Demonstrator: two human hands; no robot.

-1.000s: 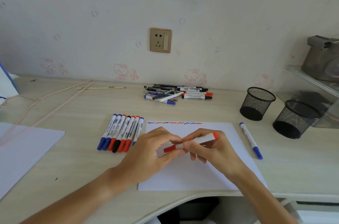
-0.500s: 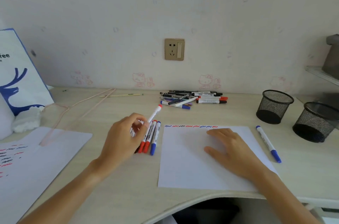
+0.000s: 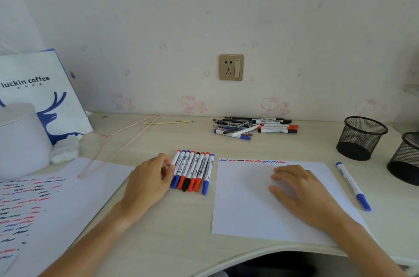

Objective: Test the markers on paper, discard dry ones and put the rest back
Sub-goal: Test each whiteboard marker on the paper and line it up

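Where the pale desk (image 3: pixel 158 242) begins at the left, a scribble-covered sheet (image 3: pixel 34 204) lies flat. Just right of it, the left hand (image 3: pixel 147 181) rests with loosely bent fingers touching the leftmost of a tight row of capped markers (image 3: pixel 192 171), white barrels with blue, red and black caps. Next comes the test paper (image 3: pixel 249 215), short coloured squiggles along its top edge, the right hand (image 3: pixel 299 190) lying flat and open on it. One blue marker (image 3: pixel 352 185) lies just beside the paper's right edge.

Both hands (image 3: pixel 149 182) (image 3: pixel 301 192) flat, fingers relaxed
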